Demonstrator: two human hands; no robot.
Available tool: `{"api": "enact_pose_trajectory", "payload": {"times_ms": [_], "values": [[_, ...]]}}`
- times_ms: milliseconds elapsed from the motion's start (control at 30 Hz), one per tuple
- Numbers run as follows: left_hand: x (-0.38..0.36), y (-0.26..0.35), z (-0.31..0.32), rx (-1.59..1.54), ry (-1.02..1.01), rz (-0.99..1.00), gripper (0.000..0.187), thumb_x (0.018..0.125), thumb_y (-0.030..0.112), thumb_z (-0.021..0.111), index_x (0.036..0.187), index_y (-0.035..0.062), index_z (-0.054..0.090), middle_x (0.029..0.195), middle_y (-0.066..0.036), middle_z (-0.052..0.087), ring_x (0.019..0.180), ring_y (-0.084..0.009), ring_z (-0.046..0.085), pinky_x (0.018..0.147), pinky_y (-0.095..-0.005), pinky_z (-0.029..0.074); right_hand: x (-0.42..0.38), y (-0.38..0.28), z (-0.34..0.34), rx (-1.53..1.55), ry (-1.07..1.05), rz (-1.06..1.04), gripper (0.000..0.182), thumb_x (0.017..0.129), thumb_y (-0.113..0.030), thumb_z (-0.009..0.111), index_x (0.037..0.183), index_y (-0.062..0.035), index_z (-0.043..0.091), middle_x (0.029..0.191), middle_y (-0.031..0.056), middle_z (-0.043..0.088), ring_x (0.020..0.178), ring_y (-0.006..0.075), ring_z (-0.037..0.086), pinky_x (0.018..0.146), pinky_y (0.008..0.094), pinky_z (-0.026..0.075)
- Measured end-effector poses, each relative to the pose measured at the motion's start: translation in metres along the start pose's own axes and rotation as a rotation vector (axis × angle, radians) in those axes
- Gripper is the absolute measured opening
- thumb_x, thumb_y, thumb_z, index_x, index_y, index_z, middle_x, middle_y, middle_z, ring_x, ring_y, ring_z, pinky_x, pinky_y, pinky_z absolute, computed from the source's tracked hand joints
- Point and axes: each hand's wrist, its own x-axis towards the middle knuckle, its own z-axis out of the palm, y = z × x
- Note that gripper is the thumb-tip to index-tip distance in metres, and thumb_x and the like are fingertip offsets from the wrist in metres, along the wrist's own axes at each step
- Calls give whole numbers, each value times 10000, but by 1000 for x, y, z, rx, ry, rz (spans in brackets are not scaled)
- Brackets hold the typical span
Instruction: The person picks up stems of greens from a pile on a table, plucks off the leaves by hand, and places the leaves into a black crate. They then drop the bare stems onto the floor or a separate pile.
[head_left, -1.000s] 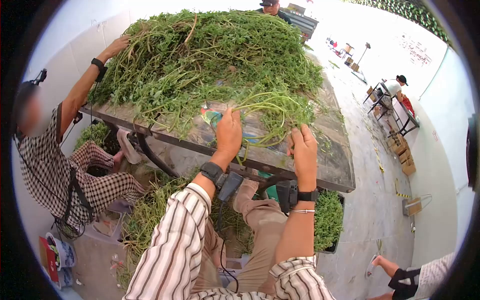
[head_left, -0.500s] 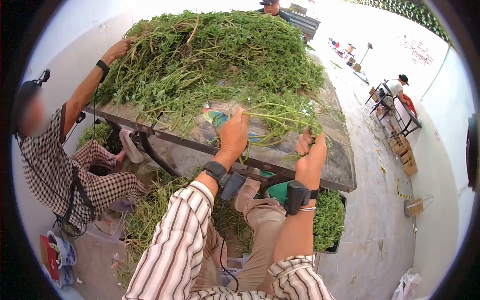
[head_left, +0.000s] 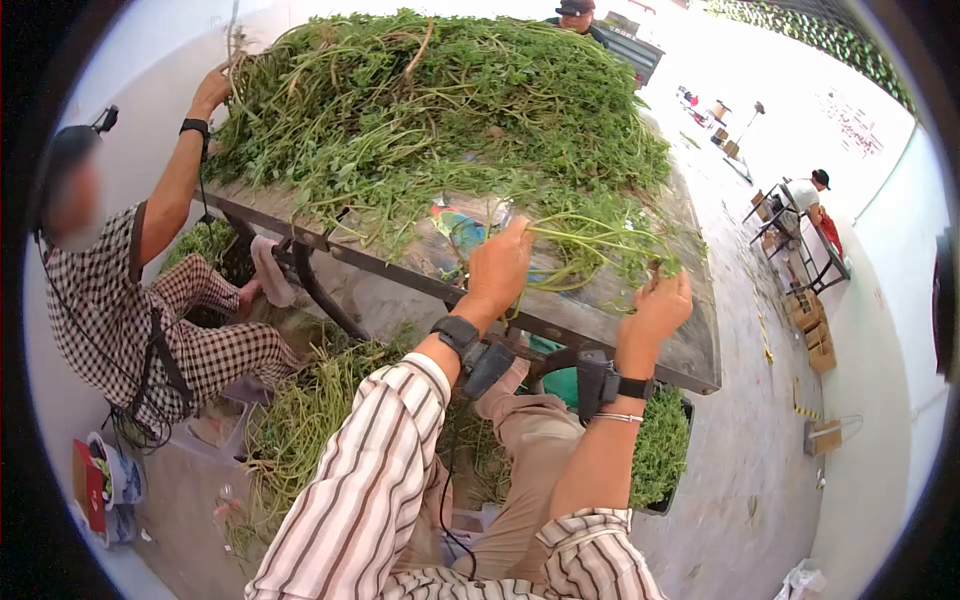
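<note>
Between my two hands stretches a small bunch of long-stemmed leafy greens (head_left: 585, 238), held above the near edge of the table (head_left: 640, 345). My left hand (head_left: 502, 262) is closed around the stem ends. At the leafy end, my right hand (head_left: 660, 300) is closed with its fingertips pinched on the leaves. Just beyond my hands, a large heap of the same greens (head_left: 450, 110) covers most of the tabletop. A colourful printed sheet (head_left: 460, 225) lies partly hidden behind my left hand.
At the left sits a co-worker in checked clothes (head_left: 100, 290), one hand (head_left: 212, 90) at the heap. Under the table are a pile of stems (head_left: 300, 420) and a black crate of greens (head_left: 660, 450). Another person (head_left: 575, 15) is behind the heap; cardboard boxes (head_left: 812, 325) stand right.
My view has shifted slightly, so the scene sits differently in the frame. My hands still hold the greens. The co-worker's hand has lifted away at the heap's left edge with a stem.
</note>
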Motion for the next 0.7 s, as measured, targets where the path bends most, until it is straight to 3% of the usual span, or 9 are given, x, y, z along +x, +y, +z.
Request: {"api": "enact_pose_trajectory", "payload": {"times_ms": [33, 133, 233, 267, 400, 533, 567, 633, 700], "values": [[-1, 0, 1, -8, -4, 20, 189, 921, 263, 474, 973, 82, 494, 755, -191, 606, 719, -426, 566, 617, -517, 423, -4, -5, 3, 212, 53, 206, 123, 902, -116, 462, 857, -11, 507, 672, -7, 436, 553, 80, 389, 459, 227, 273], [-1, -3, 2, -9, -7, 42, 188, 916, 256, 481, 984, 80, 491, 751, -191, 607, 710, -422, 569, 609, -515, 424, 1, -1, 0, 491, -57, 326, 224, 933, -188, 432, 868, 7, 522, 671, 8, 406, 520, 72, 328, 412, 242, 230], [1, -1, -1, -14, -46, 32, 204, 921, 263, 475, 996, 73, 493, 737, -197, 604, 711, -425, 567, 604, -514, 424, 0, -9, 1, 744, 41, 566, 126, 911, -145, 469, 884, -27, 503, 731, 26, 463, 526, 91, 337, 430, 242, 246], [1, 0, -3, -24, -87, 14, 215, 926, 268, 468, 997, 67, 496, 730, -201, 602, 714, -429, 566, 604, -515, 424, 5, 1, -5, 922, -162, 582, 119, 905, -126, 457, 843, -27, 480, 689, 13, 409, 527, 89, 298, 425, 243, 238], [7, -10, 0, -207, 88, -145, 323, 945, 313, 444, 1030, 23, 559, 831, -250, 598, 765, -452, 550, 635, -494, 432, 30, -9, -40, 1375, -294, 556, 97, 881, -60, 424, 792, -28, 442, 616, -21, 289, 489, 80, 240, 415, 235, 234], [6, -6, 1, -141, 58, -121, 341, 949, 327, 429, 984, 10, 550, 788, -253, 589, 743, -452, 555, 624, -506, 426, 36, -11, -51, 1098, -435, 386, 94, 881, -84, 452, 821, -15, 474, 610, -31, 313, 468, 61, 249, 395, 230, 226], [7, -7, 0, -145, 74, -104, 300, 945, 304, 431, 956, 22, 531, 726, -240, 582, 716, -452, 552, 610, -526, 416, 30, -10, -41, 1105, -413, 376, 94, 881, -84, 452, 821, -15, 474, 610, -31, 313, 468, 61, 249, 395, 230, 226], [8, -12, 0, -196, 33, -107, 356, 944, 340, 429, 902, 8, 549, 713, -226, 582, 702, -436, 553, 606, -502, 412, 11, -8, -14, 716, -188, 482, 109, 879, -125, 509, 864, -17, 512, 610, -37, 349, 453, 57, 256, 382, 235, 216], [9, -14, 0, -300, 29, -161, 413, 943, 377, 420, 840, 5, 567, 704, -208, 577, 688, -408, 548, 612, -467, 407, 1, -4, 0, 580, -273, 475, 156, 868, -157, 567, 919, -11, 558, 590, -51, 383, 444, 46, 290, 389, 226, 221]]}}
